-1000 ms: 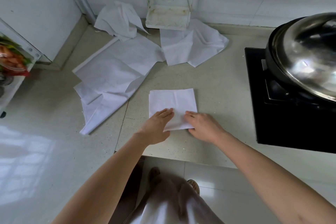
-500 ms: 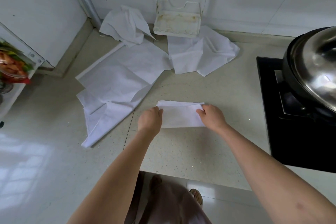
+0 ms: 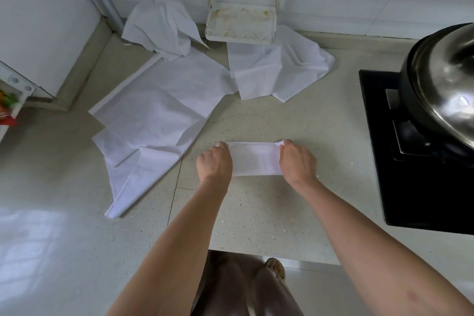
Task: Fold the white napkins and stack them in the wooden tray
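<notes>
Nearest the viewer: two bare forearms reaching forward over the speckled pale bench (image 3: 256, 213), with legs and a sandalled foot visible on the floor below its front edge. Left hand (image 3: 215, 161): fingers curled over the left end of the folded napkin (image 3: 255, 159), gripping it. Right hand (image 3: 297, 160): fingers curled over the right end of the same napkin, gripping it. Folded napkin: white, a narrow horizontal band lying on the bench between the two hands. Compared with a second ago, when it was a near-square sheet with both hands flat on its near edge, it has been folded over away from the viewer to about half its depth, and the hands have moved apart to its two ends. Left of it: a large unfolded white napkin (image 3: 154, 115), spread and creased, apparently with further sheets beneath. Right: a black hob (image 3: 379, 136) carrying a dark pot (image 3: 410, 90) under a shiny steel lid (image 3: 446, 79). Farther back: a second loose napkin (image 3: 277, 72) and a crumpled napkin (image 3: 159, 25) in the corner, either side of a stained white wire rack (image 3: 241, 23) against the tiled wall. Far left edge: a colourful packet (image 3: 6, 108), print unreadable. No legible writing or brand anywhere. No wooden tray is in view.
</notes>
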A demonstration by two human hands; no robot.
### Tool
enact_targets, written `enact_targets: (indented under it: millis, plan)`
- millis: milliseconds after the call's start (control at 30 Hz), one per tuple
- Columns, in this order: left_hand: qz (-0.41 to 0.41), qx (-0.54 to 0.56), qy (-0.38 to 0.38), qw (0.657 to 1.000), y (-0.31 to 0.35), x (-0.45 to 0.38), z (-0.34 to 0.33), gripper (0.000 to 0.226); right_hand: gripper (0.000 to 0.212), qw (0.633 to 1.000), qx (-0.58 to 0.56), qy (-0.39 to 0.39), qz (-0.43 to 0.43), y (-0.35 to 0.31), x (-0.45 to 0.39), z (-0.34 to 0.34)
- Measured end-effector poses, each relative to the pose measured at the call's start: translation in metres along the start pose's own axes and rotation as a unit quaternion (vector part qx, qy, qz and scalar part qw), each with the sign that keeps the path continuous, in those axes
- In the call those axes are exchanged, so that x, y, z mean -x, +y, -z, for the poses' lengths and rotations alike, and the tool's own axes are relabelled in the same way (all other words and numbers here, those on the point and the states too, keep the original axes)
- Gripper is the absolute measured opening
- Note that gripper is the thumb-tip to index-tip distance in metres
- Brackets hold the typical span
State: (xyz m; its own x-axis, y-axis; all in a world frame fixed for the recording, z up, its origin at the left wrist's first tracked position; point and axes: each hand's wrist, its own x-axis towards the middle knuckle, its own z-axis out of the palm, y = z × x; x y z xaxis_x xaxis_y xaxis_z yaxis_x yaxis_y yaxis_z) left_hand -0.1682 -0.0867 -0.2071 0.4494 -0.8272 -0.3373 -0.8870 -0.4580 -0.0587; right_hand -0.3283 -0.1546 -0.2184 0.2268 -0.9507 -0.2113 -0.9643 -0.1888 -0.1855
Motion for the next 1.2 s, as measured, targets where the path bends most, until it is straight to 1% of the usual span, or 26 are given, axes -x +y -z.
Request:
enact_targets:
  millis: [100,233,400,533,667,733,800,867,933,967,1000,1033,1100,1133,1167,1200]
  plan:
    - [-0.005,-0.023,-0.013,1.000,0.004,-0.003,0.003,0.037,0.024,1.000,0.026,-0.001,-0.009,-0.004,0.002,-0.001]
    - [0.005,0.000,-0.016,1.000,0.006,-0.005,0.006,0.032,0.019,0.996,0.090,-0.010,0.012,-0.007,0.005,0.001]
    - [0.025,0.093,0.006,0.995,0.000,-0.006,0.000,0.031,0.029,0.990,0.138,-0.009,0.029,-0.009,0.009,-0.001]
    - [0.029,0.088,0.005,0.996,0.001,-0.008,0.000,0.034,0.028,0.989,0.144,-0.005,0.022,-0.010,0.010,-0.002]
    - [0.035,0.065,-0.001,0.997,0.003,-0.009,0.000,0.035,0.022,0.988,0.148,0.037,0.030,-0.008,0.010,-0.008]
    - [0.034,0.057,-0.001,0.998,0.003,-0.010,0.000,0.034,0.018,0.986,0.143,0.078,0.025,-0.008,0.010,-0.013]
    - [0.032,0.058,-0.003,0.998,0.005,-0.010,0.001,0.033,0.025,0.977,0.148,0.145,0.044,-0.007,0.009,-0.015]
    - [0.031,0.051,-0.005,0.998,0.005,-0.010,0.002,0.033,0.038,0.970,0.148,0.167,0.101,-0.004,0.011,-0.016]
    - [0.031,0.047,-0.009,0.998,0.004,-0.009,0.002,0.033,0.057,0.964,0.095,0.138,0.207,0.001,0.014,-0.021]
    - [0.029,0.047,-0.010,0.998,0.004,-0.009,0.002,0.032,0.065,0.963,0.057,0.096,0.246,0.005,0.016,-0.024]
    - [0.026,0.049,-0.012,0.998,0.004,-0.009,0.003,0.031,0.070,0.964,0.026,0.045,0.261,0.009,0.018,-0.027]
    - [0.023,0.054,-0.018,0.998,0.005,-0.009,0.004,0.030,0.071,0.965,0.003,0.013,0.263,0.012,0.018,-0.030]
    - [0.027,0.070,-0.025,0.997,0.003,-0.010,0.007,0.026,0.059,0.965,-0.013,0.016,0.263,0.016,0.019,-0.036]
    - [0.044,0.089,-0.025,0.995,-0.001,-0.012,0.008,0.028,0.055,0.967,-0.008,0.017,0.256,0.015,0.019,-0.039]
    - [0.065,0.111,-0.014,0.992,-0.005,-0.013,0.010,0.033,0.056,0.969,0.002,0.008,0.245,0.013,0.021,-0.040]
    - [0.074,0.125,0.025,0.989,-0.009,-0.014,0.010,0.035,0.057,0.972,0.011,0.001,0.236,0.012,0.022,-0.041]
